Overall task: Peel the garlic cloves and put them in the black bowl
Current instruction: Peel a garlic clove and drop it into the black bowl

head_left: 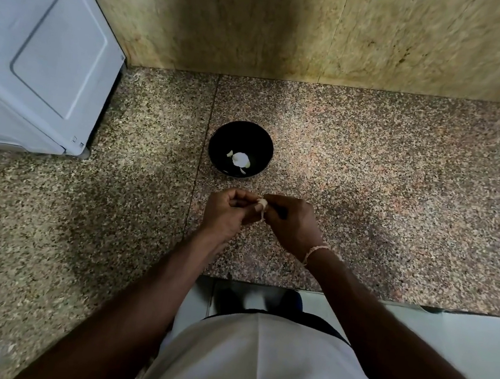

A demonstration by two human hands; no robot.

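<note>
- A garlic clove [262,204] is held between two hands just below the centre of the frame, above a speckled granite tabletop [384,190].
- The clove is pinched by the curled fingers of the left hand [226,215] from the left side, and by the curled fingers and thumb of the right hand [290,222] from the right side, so that the two hands meet at the clove.
- A thin strip of pale skin [262,216] is seen hanging down from the clove between the two hands.
- A pale thread bracelet [313,253] is worn on the right wrist.
- The black bowl [241,149] is set on the tabletop just above the hands, near the centre of the frame, apart from them.
- Several pale pieces [239,159] are seen lying in the bottom of the bowl; whether they are peeled cloves or skins cannot be told.
- A seam in the stone [206,127] is seen running up the frame just to the left of the bowl.
- A grey-white appliance [38,53] is placed at the upper left of the frame, against a mottled yellow-brown wall [294,21] that fills the top.
- A white garment [268,364] is seen at the bottom centre, between the two forearms.
- A pale floor [460,335] is visible at the lower right, beyond the tabletop's edge.
</note>
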